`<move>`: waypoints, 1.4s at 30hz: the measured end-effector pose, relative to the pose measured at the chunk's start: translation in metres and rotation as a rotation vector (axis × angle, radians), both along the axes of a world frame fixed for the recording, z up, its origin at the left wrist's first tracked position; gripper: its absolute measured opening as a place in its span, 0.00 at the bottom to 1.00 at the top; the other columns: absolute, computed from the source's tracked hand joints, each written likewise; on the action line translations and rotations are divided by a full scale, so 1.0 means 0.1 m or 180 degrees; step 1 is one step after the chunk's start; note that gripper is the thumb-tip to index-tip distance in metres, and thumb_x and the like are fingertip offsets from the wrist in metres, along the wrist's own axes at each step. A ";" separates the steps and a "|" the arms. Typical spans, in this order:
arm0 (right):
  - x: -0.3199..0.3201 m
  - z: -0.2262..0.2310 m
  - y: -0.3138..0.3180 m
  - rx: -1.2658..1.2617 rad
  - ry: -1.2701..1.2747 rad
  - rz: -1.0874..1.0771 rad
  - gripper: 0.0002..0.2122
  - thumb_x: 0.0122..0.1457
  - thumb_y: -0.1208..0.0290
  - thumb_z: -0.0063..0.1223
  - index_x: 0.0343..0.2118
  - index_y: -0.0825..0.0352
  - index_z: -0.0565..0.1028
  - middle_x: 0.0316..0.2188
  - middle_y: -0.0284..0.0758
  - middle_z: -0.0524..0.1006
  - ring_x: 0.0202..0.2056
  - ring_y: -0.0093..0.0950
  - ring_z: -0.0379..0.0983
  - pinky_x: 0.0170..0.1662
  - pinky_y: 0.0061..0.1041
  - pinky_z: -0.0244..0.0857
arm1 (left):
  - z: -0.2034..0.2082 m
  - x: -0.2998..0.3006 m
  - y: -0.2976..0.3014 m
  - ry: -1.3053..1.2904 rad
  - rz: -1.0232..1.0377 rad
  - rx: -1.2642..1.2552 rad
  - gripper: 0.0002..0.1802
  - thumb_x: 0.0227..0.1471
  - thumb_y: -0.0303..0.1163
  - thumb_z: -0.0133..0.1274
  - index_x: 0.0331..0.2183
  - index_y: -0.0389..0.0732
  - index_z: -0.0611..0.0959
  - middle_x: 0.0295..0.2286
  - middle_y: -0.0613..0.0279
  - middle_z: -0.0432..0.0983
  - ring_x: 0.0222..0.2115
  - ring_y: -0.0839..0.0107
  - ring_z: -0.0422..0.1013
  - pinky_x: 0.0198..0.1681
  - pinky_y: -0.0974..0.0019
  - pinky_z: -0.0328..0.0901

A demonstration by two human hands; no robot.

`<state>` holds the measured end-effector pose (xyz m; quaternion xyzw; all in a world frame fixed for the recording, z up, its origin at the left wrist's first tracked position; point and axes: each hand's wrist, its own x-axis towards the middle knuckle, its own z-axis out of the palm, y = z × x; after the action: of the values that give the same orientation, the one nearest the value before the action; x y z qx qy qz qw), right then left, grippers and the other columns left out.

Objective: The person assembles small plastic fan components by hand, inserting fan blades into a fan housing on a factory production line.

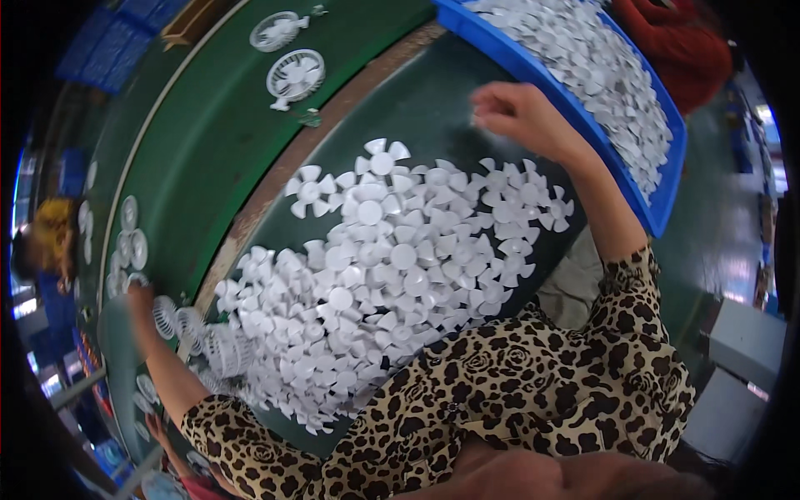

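A large heap of white plastic fan blades (404, 254) covers the dark green table (400, 92) in front of me. My right hand (521, 117) is raised beyond the heap, beside a blue bin (671, 196) filled with more white blades. Its fingers are curled together, and whatever may be in them is hidden. My left hand (143, 312) reaches over the green conveyor belt (200, 125), close to several round white fan grilles (129, 246). Motion smears that hand, so I cannot tell whether it grips one. More grilles (225, 350) lean against the heap's left side.
Two white fan cages with blades in them, the nearer one (296, 77) and the farther one (277, 32), lie on the belt. A person in a red-orange top (679, 54) is behind the bin. Another person's hand (157, 427) shows at lower left, and someone in yellow (54, 237) is across the belt.
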<state>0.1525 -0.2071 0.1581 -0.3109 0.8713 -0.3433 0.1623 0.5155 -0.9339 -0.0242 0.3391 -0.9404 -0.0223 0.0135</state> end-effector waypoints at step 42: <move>0.80 0.04 -0.35 -0.1023 0.1231 0.0317 0.17 0.46 0.76 0.59 0.41 0.68 0.73 0.25 0.34 0.69 0.22 0.23 0.64 0.27 0.20 0.61 | 1.56 -1.97 4.15 0.2487 0.0623 0.4984 0.16 0.58 0.37 0.43 0.39 0.34 0.74 0.33 0.57 0.76 0.30 0.68 0.75 0.29 0.63 0.74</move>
<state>0.2327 -0.2422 0.1625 -0.4352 0.8040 -0.4031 -0.0422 0.3188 -0.5188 0.1320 0.2982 -0.5499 -0.7738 0.0997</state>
